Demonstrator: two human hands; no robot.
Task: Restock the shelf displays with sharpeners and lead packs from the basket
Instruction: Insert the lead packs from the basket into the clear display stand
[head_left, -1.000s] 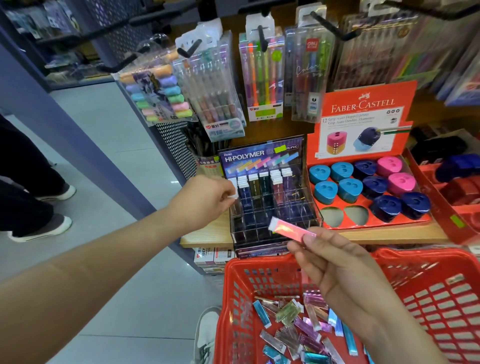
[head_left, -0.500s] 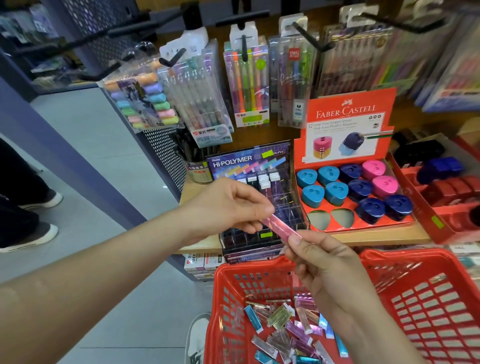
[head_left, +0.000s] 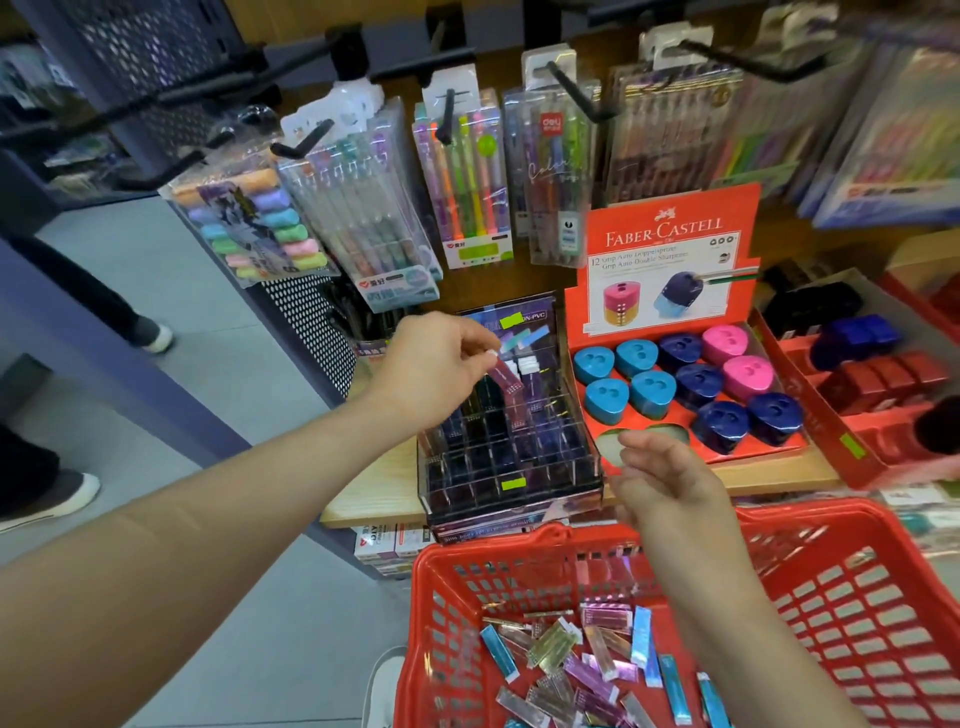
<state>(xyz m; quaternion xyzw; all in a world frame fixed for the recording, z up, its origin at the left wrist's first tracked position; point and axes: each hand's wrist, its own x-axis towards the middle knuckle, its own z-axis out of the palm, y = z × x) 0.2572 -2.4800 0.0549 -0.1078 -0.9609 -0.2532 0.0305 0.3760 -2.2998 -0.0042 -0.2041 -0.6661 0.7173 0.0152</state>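
**A:** Pink-violet foil, that's the lead pack (head_left: 505, 375). The left hand (head_left: 436, 366) pinches its white-capped top end between thumb and fingers, above the back rows of the clear acrylic rack (head_left: 511, 467).

**B:** So which step is this?

**A:** Slotting, I'd say. The pack hangs tilted, with its lower end pointing toward a cell beside the white-capped packs (head_left: 525, 364) already standing there. It doesn't look seated yet.

**B:** And the right hand (head_left: 667, 480)?

**A:** It's at the rack's 4 o'clock, fingers loosely spread and holding nothing, just above the red basket (head_left: 852, 613) at 6 o'clock.

**B:** What does the next move need?

**A:** Probably bringing the pack upright, lining it up with one narrow cell and letting it drop straight. The dividers are tight, so a slanted entry could snag. The free hand looks placed to fetch another from the loose packs (head_left: 576, 670) on the basket floor.

**B:** What are those like?

**A:** Slim, flat sleeves, shiny and iridescent in teal, violet and gold. They lie in a jumble and likely slide easily.

**B:** And the sharpeners?

**A:** The Faber-Castell display (head_left: 670, 223) is at the rack's 3 o'clock. It holds blue, navy and pink sharpeners (head_left: 605, 400), with empty wells (head_left: 609, 444) in the front row. I can't make out any sharpeners in the basket.
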